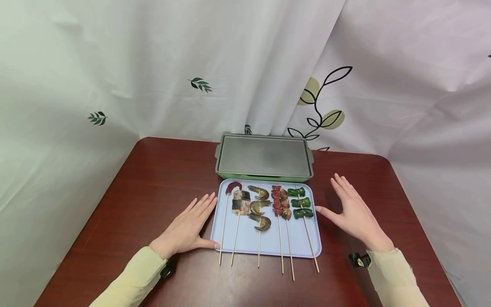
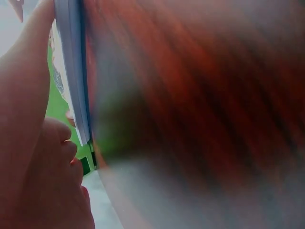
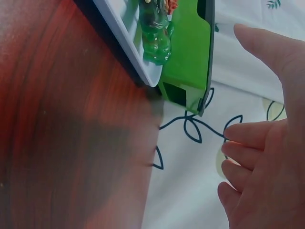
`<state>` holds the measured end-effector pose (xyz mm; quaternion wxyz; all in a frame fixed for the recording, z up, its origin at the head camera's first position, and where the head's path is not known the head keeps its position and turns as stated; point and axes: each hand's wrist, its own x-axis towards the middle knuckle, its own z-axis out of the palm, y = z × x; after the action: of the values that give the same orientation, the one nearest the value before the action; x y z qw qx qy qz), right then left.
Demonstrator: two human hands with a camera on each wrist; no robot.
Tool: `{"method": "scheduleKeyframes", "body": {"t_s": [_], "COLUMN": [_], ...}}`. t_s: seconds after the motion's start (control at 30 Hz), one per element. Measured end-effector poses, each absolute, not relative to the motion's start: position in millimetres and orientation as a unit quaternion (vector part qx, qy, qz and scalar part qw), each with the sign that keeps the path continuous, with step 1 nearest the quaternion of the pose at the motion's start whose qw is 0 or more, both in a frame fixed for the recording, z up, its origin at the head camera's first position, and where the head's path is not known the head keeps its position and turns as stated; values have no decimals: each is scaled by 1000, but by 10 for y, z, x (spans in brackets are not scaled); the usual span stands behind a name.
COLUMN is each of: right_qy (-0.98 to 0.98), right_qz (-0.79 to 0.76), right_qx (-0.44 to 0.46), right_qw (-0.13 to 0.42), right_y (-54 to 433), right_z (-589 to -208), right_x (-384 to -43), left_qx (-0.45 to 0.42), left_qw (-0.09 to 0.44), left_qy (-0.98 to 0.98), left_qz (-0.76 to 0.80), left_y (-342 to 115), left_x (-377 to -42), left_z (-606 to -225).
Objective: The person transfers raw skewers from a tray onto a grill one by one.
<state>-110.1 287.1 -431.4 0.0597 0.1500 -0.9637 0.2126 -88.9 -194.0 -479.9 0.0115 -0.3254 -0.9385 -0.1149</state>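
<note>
A pale blue tray (image 1: 269, 245) lies on the table in the head view, carrying several skewers whose sticks reach past its front edge. From left come a dark red tentacle skewer (image 1: 233, 187), a fish skewer (image 1: 241, 206), a shrimp skewer (image 1: 260, 207), a red meat skewer (image 1: 277, 200), a brown-chunk skewer (image 1: 285, 204) and a green pepper skewer (image 1: 301, 203). My left hand (image 1: 188, 228) lies at the tray's left side, fingers straight, thumb tip at the front corner. On the other side, my right hand (image 1: 356, 215) is spread, holding nothing, its thumb pointing to the right rim.
Right behind the tray stands a green grill with a flat grey plate (image 1: 264, 155). The reddish-brown table (image 1: 161, 170) is bordered at the back and sides by white curtain (image 1: 153, 64) with leaf prints. A dark wrist strap (image 1: 359, 259) shows at the right cuff.
</note>
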Motion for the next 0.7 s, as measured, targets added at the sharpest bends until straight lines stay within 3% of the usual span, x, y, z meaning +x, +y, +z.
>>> {"method": "scheduleKeyframes", "body": {"t_s": [0.27,0.7], "right_qy": [-961,-956], "right_qz": [219,254], "right_qx": [159,143], "right_qw": [49,-18], "right_y": [2809,2598], "right_z": [-4347,-4328], "right_x": [-1032,-856], "left_qx": [-330,-340], "left_qw": [-13,8], "left_qy": [-937,-937], "left_qz": [-114,-79], "left_y": [-1922,-1835], "left_x": [-868,-845], "left_z": [-4813,-4865]}}
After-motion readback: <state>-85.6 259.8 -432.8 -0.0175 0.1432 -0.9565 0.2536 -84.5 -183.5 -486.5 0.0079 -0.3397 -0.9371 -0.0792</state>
